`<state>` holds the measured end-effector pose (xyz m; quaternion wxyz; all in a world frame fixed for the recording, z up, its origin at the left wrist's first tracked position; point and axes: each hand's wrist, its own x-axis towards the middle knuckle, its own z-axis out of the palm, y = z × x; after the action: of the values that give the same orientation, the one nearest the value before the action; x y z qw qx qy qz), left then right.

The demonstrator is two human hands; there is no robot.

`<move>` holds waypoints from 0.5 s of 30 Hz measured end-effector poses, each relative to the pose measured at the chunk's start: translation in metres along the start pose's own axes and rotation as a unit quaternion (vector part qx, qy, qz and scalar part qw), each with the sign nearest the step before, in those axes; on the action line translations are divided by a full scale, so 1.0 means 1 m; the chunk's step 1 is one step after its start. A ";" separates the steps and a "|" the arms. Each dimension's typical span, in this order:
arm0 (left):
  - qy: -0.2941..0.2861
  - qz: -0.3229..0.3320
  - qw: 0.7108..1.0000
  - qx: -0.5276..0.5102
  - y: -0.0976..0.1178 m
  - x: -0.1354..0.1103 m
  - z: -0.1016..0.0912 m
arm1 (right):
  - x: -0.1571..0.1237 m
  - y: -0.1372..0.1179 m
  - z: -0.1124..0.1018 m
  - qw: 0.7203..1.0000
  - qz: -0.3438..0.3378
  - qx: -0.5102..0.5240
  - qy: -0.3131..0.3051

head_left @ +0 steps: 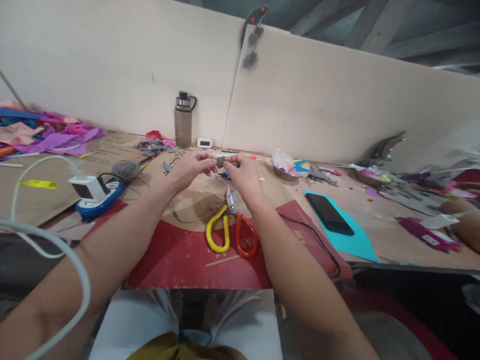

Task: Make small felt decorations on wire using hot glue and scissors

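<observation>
Between the fingertips of my left hand (193, 169) and my right hand (242, 175) is a small grey piece (220, 162), perhaps felt or yarn; its exact kind is too small to make out. Both hands pinch it above the middle of the cardboard. Below them lie scissors (231, 227) with one yellow and one red handle, blades pointing away from me. A loose grey strand (187, 220) curves across the cardboard left of the scissors. The grey yarn ball (126, 170) rests farther left, beyond my left forearm.
At left stand a blue power strip (101, 205) with a white charger and a white cable (80, 280). A bottle (183, 120) and small white clock (204, 143) are by the back board. Rightward are a bowl (288, 172), a phone (330, 214) and a black cord (318, 237).
</observation>
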<state>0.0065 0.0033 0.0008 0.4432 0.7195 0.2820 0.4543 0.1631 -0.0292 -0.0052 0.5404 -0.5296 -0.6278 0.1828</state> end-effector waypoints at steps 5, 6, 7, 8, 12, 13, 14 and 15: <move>0.018 -0.010 0.998 0.057 0.007 -0.005 0.002 | -0.003 -0.002 0.000 0.995 -0.045 -0.088 -0.016; 0.016 -0.012 0.997 0.070 0.009 -0.006 0.002 | -0.003 -0.002 0.000 0.993 -0.059 -0.104 -0.015; 0.015 -0.014 0.996 0.082 0.010 -0.007 0.003 | -0.004 -0.002 0.001 0.991 -0.073 -0.115 -0.014; 0.014 -0.018 0.996 0.092 0.010 -0.007 0.003 | -0.005 -0.003 0.002 0.989 -0.086 -0.121 -0.013; 0.055 -0.025 0.993 0.099 0.008 -0.006 0.003 | -0.008 -0.004 0.004 0.989 -0.111 -0.094 -0.004; 0.071 -0.025 0.992 0.099 0.008 -0.006 0.003 | -0.009 -0.004 0.004 0.990 -0.114 -0.086 -0.002; 0.085 -0.026 0.991 0.101 0.008 -0.007 0.003 | -0.009 -0.003 0.005 0.990 -0.117 -0.082 0.000; 0.098 -0.026 0.989 0.106 0.009 -0.007 0.004 | -0.009 -0.003 0.005 0.989 -0.119 -0.082 0.003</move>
<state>0.0066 -0.0083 0.0056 0.3466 0.7069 0.3889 0.4784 0.1557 -0.0366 -0.0092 0.5146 -0.4939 -0.6980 0.0634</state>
